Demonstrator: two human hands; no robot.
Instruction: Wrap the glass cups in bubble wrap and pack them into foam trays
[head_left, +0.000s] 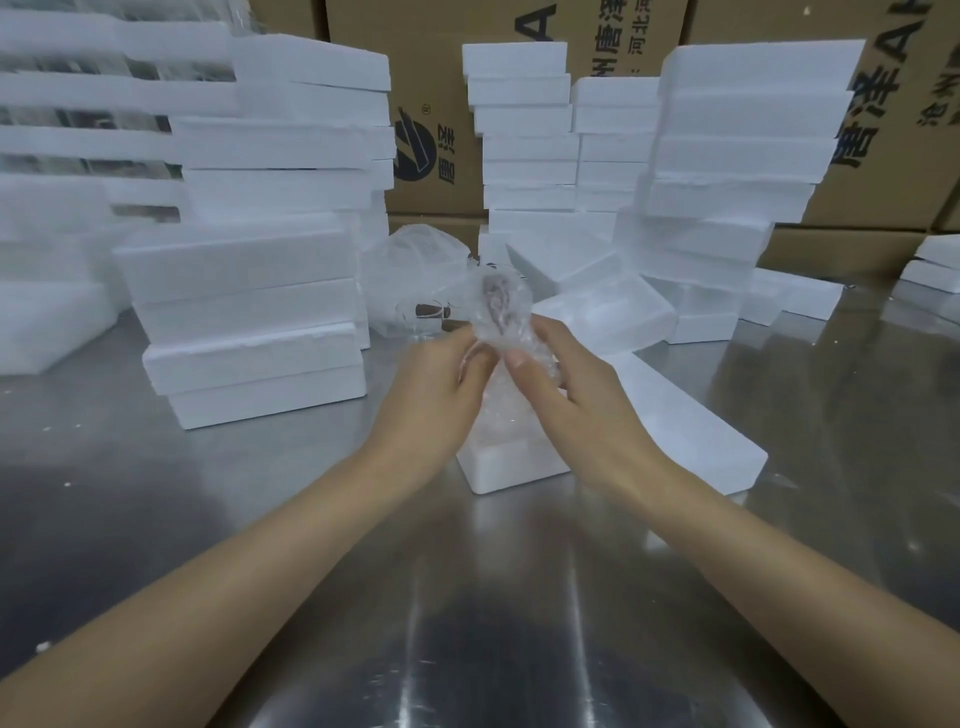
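Observation:
Both my hands hold a glass cup in bubble wrap above the steel table. My left hand pinches the wrap from the left. On the right, my right hand grips it, thumb pressed on the wrap. Directly under the hands lies an open white foam tray, partly hidden by them. A flat foam lid rests to its right. Behind the hands, a bare glass cup stands next to a clear bag of bubble wrap.
Tall stacks of white foam boxes rise at the left, with another foam stack at the back right. An open foam tray leans behind the hands. Brown cardboard cartons form the back wall. The steel table reaches the near edge.

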